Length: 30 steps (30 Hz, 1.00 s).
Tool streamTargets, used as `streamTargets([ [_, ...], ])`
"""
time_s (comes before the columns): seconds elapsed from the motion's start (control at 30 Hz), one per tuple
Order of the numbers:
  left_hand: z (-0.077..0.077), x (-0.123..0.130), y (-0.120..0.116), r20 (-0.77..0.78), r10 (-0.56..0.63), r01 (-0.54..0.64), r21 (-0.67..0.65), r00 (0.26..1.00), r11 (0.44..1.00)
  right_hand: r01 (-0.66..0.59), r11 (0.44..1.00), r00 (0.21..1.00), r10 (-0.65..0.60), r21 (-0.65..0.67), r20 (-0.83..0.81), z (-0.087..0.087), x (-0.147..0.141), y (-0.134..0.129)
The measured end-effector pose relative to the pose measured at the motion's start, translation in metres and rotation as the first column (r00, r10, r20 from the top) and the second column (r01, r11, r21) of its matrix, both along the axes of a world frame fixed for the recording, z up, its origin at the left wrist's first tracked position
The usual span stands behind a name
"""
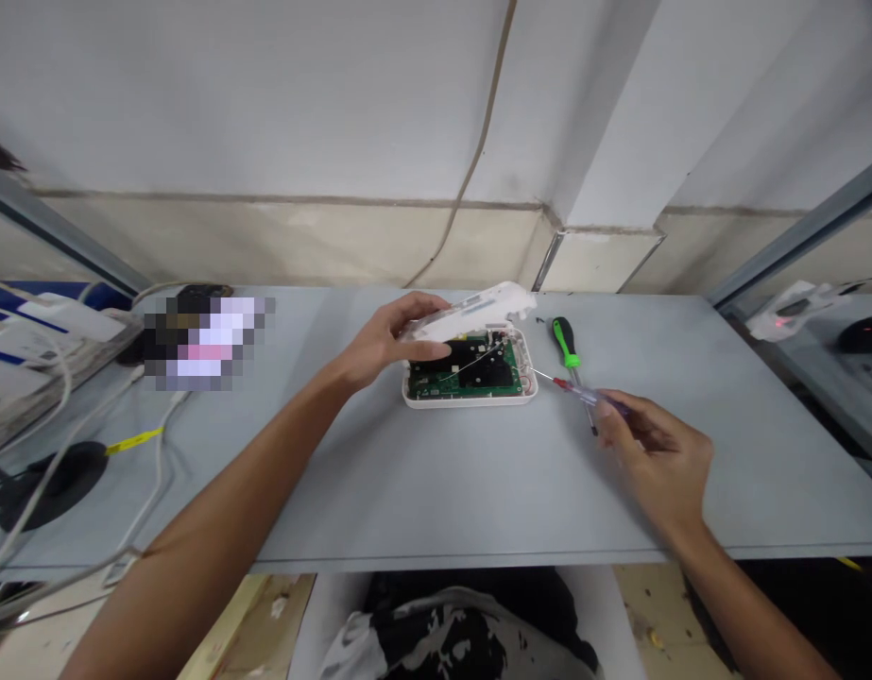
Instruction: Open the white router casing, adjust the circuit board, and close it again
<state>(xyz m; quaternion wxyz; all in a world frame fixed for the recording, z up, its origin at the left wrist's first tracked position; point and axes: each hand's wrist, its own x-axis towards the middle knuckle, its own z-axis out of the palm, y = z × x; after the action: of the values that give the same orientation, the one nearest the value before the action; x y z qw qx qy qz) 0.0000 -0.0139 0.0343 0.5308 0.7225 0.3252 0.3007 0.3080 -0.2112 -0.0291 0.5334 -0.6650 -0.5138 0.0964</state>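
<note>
Head view | we have the white plastic lid (470, 312) lifted and tilted above its base (470, 399), gripped by our left hand (385, 340) | green circuit board (464, 373) exposed, still seated in the base | our right hand (655, 458) pinches a purple-handled screwdriver (584, 395) | green-handled screwdriver (567, 342) lies just beside, on the grey table (436, 501)
</note>
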Motion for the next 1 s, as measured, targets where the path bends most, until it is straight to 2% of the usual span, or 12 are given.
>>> streamTargets([
  [0.1, 0.001, -0.002, 0.003, 0.074, 0.002, 0.002, -0.056, 0.997, 0.998, -0.037, 0.993, 0.949, -0.001, 0.115, 0.316, 0.002, -0.001, 0.0],
  [0.17, 0.002, -0.003, 0.004, 0.095, 0.022, -0.016, -0.064, 0.995, 0.998, -0.096, 0.975, 0.815, -0.04, 0.203, 0.578, 0.003, -0.003, -0.001],
  [0.23, 0.004, -0.003, 0.004, 0.096, 0.028, -0.022, -0.064, 0.995, 0.998, -0.139, 0.962, 0.636, -0.096, 0.236, 0.766, 0.003, -0.006, -0.002],
  [0.33, 0.004, -0.003, 0.004, 0.074, 0.016, -0.012, -0.054, 0.997, 0.998, -0.142, 0.969, 0.461, -0.115, 0.201, 0.88, 0.003, -0.01, 0.001],
  [0.5, 0.002, -0.003, 0.004, 0.048, 0.007, -0.005, -0.037, 0.999, 0.999, -0.182, 0.982, 0.379, 0.019, 0.055, 0.925, 0.003, -0.014, 0.014],
  [0.67, 0.001, -0.002, 0.004, 0.091, 0.027, -0.025, -0.021, 0.995, 0.999, -0.214, 0.977, 0.417, 0.111, -0.022, 0.902, 0.002, -0.013, 0.019],
  [0.7, 0.001, -0.002, 0.004, 0.108, 0.044, -0.041, -0.023, 0.993, 0.999, -0.227, 0.973, 0.455, 0.136, -0.033, 0.88, 0.004, -0.014, 0.02],
  [0.77, 0.0, -0.001, 0.004, 0.139, 0.078, -0.072, -0.044, 0.987, 0.996, -0.269, 0.962, 0.595, 0.195, -0.036, 0.78, 0.013, -0.018, 0.025],
  [0.83, -0.001, -0.002, 0.005, 0.172, 0.098, -0.085, -0.084, 0.98, 0.993, -0.312, 0.95, 0.779, 0.263, -0.012, 0.569, 0.028, -0.024, 0.039],
  [0.9, -0.002, -0.003, 0.007, 0.197, 0.102, -0.078, -0.127, 0.975, 0.989, -0.322, 0.947, 0.899, 0.302, 0.012, 0.317, 0.045, -0.032, 0.06],
  [0.97, -0.002, -0.006, 0.01, 0.206, 0.105, -0.074, -0.155, 0.973, 0.985, -0.354, 0.935, 0.934, 0.353, 0.022, 0.053, 0.058, -0.039, 0.086],
  [1.0, -0.002, -0.008, 0.01, 0.203, 0.109, -0.077, -0.163, 0.973, 0.984, -0.398, 0.917, 0.913, 0.397, 0.008, -0.093, 0.063, -0.043, 0.098],
])
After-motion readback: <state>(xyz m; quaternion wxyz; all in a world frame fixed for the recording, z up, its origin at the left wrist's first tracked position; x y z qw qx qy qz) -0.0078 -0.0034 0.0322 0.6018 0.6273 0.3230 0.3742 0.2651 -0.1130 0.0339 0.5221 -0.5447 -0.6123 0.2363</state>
